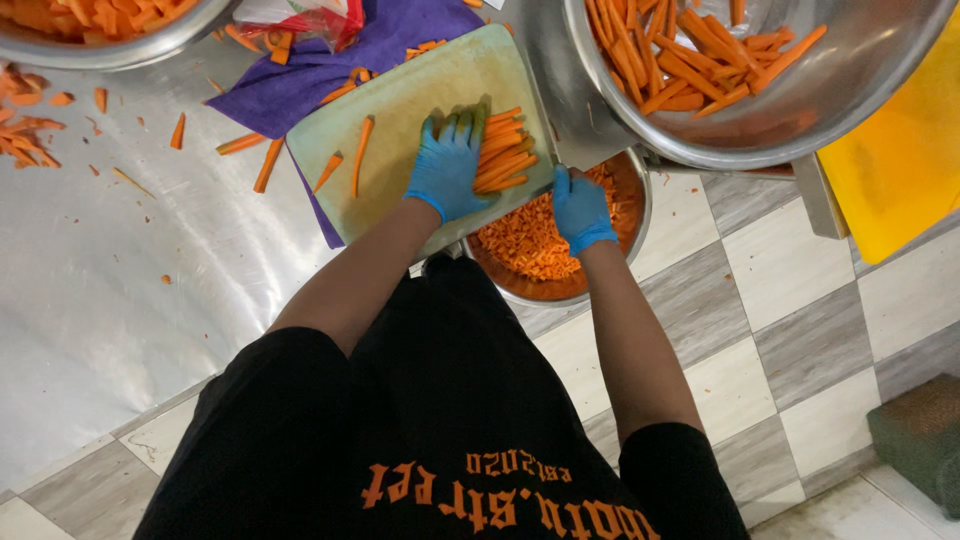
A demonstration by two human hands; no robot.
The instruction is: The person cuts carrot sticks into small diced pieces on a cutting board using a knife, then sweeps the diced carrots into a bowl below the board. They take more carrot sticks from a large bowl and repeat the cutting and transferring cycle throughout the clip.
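The scene is lit evenly and brightly from overhead. Broad glare is thrown off the steel table [110,270] left of the left hand [447,168]. Soft shadow is cast below both forearms. Edges are slightly bowed by the wide lens; focus is kept throughout.

A steel table [120,280] carried the work. On it lay a purple cloth [300,85], and on the cloth a pale green cutting board [420,90] that overhung the table's edge. Loose carrot sticks [255,155] and peelings [25,125] were scattered over the bare metal to the left. A steel bowl [60,50] of carrot pieces stood at the far left corner.
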